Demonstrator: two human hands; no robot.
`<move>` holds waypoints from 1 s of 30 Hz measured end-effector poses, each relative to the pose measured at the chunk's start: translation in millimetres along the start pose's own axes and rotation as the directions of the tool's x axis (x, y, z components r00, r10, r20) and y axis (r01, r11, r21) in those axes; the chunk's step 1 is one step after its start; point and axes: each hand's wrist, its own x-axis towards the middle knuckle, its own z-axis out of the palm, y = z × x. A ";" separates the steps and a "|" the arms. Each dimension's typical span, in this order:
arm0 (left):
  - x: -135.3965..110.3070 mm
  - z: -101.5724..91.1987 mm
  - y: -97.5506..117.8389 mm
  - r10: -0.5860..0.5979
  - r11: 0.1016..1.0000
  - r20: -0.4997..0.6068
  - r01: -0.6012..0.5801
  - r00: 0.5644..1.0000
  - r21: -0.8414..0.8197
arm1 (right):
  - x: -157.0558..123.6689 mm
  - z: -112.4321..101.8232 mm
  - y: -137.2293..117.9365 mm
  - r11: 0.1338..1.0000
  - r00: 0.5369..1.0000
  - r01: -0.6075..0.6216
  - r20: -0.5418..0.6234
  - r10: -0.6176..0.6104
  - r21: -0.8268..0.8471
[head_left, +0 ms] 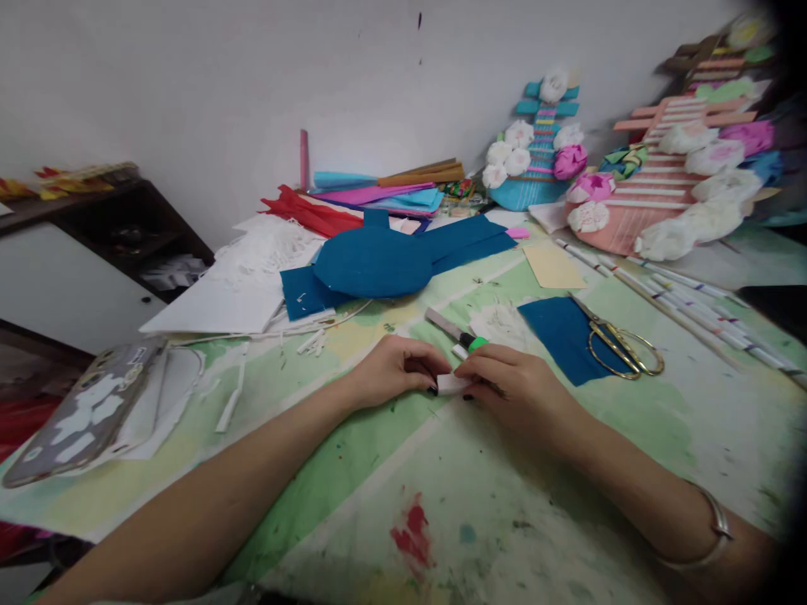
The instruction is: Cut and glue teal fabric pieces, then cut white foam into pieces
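Between the fingertips of both hands is a small white piece [450,385], perhaps foam or thick paper. My left hand [403,370] pinches its left end, and my right hand [514,382] pinches the right end. Just behind the right fingers shows a craft knife [450,328] with a metal blade and a green and black part. Whether that hand also grips the knife, I cannot tell. Beyond the hands lies a blue paper-covered oval shape [375,256] with a long neck. White scraps [501,323] are scattered near the blade.
Gold-handled scissors [621,340] rest on a blue sheet [561,332] at the right. Rolled paper sticks [699,307] lie farther right. Decorated guitar shapes [535,189] stand against the wall. White sheets [220,294] and a phone [94,412] are on the left.
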 end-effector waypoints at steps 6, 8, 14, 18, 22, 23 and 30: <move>0.0 3.7 1.8 0.008 0.999 -0.043 -0.006 0.999 0.038 | -3.3 2.8 -2.5 0.998 0.999 0.031 -0.010 -0.032 -0.055; 0.0 3.9 3.4 0.010 0.996 -0.063 -0.004 0.998 0.091 | -4.3 3.7 -4.1 0.997 0.999 0.050 0.001 -0.050 -0.064; 1.0 6.6 9.4 0.101 0.960 -0.054 -0.083 0.993 0.268 | -1.4 5.3 -5.3 1.000 1.000 -0.019 0.010 0.018 0.005; 0.5 9.5 10.2 0.096 0.961 -0.089 -0.069 0.991 0.268 | -0.3 5.0 -7.6 0.998 0.999 -0.053 0.008 0.053 -0.015; 1.0 9.4 6.8 -0.041 0.992 -0.127 0.056 0.991 0.115 | -5.2 5.9 -12.2 0.989 0.999 0.013 0.033 -0.008 -0.147; 1.3 8.9 5.8 -0.068 0.993 -0.134 0.079 0.989 0.082 | -6.5 6.1 -13.3 0.982 0.999 0.042 0.040 -0.036 -0.184; 2.0 3.6 2.8 -0.131 0.991 -0.165 0.127 0.978 -0.036 | -7.4 4.1 -21.7 0.965 0.991 0.125 0.073 -0.111 -0.232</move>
